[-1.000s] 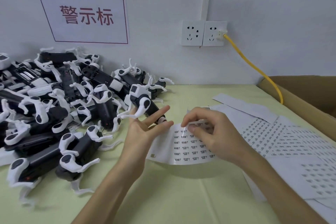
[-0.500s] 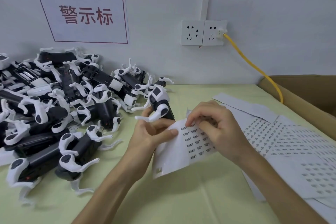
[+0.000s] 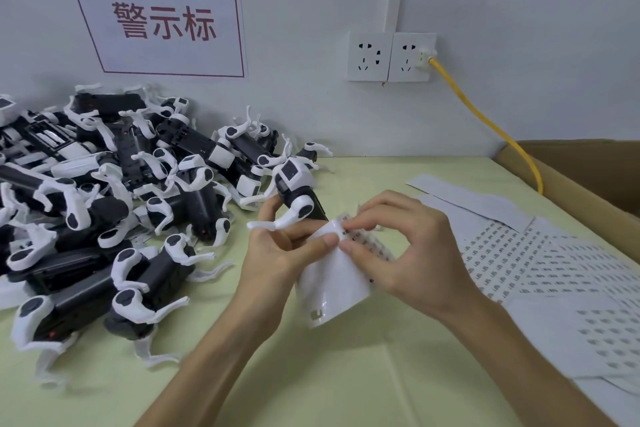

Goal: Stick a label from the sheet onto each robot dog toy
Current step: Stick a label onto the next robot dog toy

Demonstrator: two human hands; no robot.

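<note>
Label sheet (image 3: pixel 332 288): white, curled, held above the pale green table (image 3: pixel 346 374) between both hands. Left hand (image 3: pixel 277 253) grips one black-and-white robot dog toy (image 3: pixel 298 198) in its fingers and pins the sheet's upper edge under the thumb. Right hand (image 3: pixel 405 253) pinches at the printed labels with thumb and forefinger. Pile of robot dog toys (image 3: pixel 104 201): heaped at left against the wall. Used label sheets (image 3: pixel 554 270): spread at right, beside a cardboard box (image 3: pixel 588 177).
</note>
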